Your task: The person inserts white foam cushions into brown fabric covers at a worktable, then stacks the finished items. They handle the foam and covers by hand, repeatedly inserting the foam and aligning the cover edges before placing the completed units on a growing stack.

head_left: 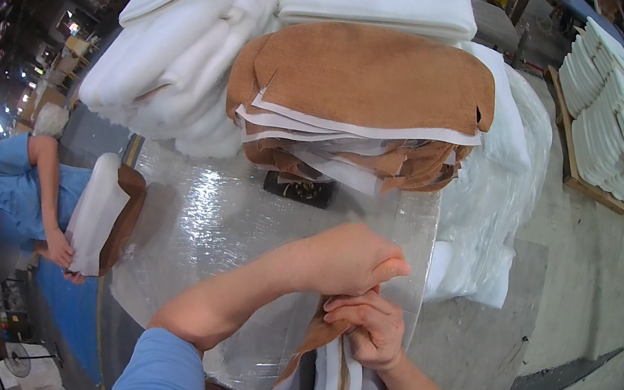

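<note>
Close to my body stands a cushion cover (312,340) of brown fabric with pale lining. White padding and a tan zipper strip (342,385) show along its open side. My right hand (371,329) is closed on the upper end of the cover, fingers curled over the brown fabric. Just above it, my left hand (354,262) makes a fist with its thumb uppermost. Whatever the left fingers grip is hidden behind the hand. Both hands almost touch, over the near right part of the plastic-covered table (201,211).
A stack of brown cover pieces (369,82) lies ahead, behind a small black tray (297,189) of small items. White batting (180,54) is piled behind and left. At left, a co-worker (33,169) handles another cushion (99,216). White pads (619,112) stand on a pallet at right.
</note>
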`<state>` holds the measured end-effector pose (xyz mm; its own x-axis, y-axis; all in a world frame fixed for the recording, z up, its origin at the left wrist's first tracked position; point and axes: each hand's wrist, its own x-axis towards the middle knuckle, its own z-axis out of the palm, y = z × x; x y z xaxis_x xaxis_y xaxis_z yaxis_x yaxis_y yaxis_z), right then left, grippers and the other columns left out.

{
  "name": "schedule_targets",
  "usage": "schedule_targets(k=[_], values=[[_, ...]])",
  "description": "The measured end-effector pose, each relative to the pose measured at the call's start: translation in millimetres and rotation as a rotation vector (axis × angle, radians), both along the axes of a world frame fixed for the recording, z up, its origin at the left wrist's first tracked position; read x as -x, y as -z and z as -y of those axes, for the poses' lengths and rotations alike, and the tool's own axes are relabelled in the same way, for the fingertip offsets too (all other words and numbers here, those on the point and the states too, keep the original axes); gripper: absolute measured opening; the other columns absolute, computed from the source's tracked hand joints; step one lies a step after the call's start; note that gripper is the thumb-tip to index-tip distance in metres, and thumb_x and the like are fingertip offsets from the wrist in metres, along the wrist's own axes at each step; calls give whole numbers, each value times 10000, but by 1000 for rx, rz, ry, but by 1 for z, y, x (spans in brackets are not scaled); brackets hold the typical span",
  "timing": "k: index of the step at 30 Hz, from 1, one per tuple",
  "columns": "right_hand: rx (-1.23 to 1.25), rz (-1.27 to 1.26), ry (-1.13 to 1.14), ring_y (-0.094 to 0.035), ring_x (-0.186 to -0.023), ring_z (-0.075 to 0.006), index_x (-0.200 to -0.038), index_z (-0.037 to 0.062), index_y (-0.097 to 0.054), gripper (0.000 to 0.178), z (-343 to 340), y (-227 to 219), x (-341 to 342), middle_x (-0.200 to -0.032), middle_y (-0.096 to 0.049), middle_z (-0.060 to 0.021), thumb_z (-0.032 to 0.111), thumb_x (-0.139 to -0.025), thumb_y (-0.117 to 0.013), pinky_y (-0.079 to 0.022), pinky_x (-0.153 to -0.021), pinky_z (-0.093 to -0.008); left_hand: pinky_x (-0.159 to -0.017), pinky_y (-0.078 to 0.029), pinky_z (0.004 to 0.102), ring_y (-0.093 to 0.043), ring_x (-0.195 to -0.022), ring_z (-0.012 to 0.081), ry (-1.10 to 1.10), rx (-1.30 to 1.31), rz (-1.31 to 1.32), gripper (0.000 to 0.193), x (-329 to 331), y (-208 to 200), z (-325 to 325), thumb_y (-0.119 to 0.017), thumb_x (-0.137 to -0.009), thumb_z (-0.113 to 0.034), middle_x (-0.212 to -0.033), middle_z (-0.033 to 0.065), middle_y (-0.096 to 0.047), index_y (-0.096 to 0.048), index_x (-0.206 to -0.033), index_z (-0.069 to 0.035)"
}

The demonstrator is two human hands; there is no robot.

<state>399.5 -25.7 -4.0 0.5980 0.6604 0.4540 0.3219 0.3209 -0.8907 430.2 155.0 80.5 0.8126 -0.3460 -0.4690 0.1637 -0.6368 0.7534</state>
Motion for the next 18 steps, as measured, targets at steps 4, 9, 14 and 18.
schedule_targets(k=[4, 9, 14, 18], values=[[-8, -29, 34, -751, -942, -279, -978, 44, -763, 326, -1, -3, 2, -1078, -765, -107, -108, -708, -663, -603, -847, -356, -916, -588, 396, -764, -995, 266, -410, 546, 423, 432, 37, 61, -14, -481, -1124, -372, -1110, 136, -783, -700, -1250, -21], [-90, 0, 69, -755, -896, -261, -962, 35, -770, 315, 7, -12, 6, -1051, -771, -119, -102, -707, -646, -606, -808, -347, -914, -577, 397, -742, -1050, 266, -1295, 1115, -73, 581, 88, 143, 9, -391, -1146, -518, -1116, 167, -756, -694, -1203, -27], [-135, 21, 73, -752, -883, -245, -977, 44, -784, 397, 5, -21, 20, -1071, -777, -101, -108, -667, -588, -593, -756, -333, -807, -573, 398, -726, -926, 275, -1041, 1658, -572, 654, 137, 197, 57, -342, -1139, -581, -1007, 187, -738, -689, -1101, -28], [-153, 15, 55, -738, -845, -215, -962, 56, -792, 393, 1, -22, 28, -1065, -789, -80, -88, -670, -571, -563, -698, -323, -736, -560, 399, -704, -837, 277, -958, 1833, -435, 693, 127, 219, 37, -317, -1132, -608, -923, 189, -718, -678, -1025, -27]])
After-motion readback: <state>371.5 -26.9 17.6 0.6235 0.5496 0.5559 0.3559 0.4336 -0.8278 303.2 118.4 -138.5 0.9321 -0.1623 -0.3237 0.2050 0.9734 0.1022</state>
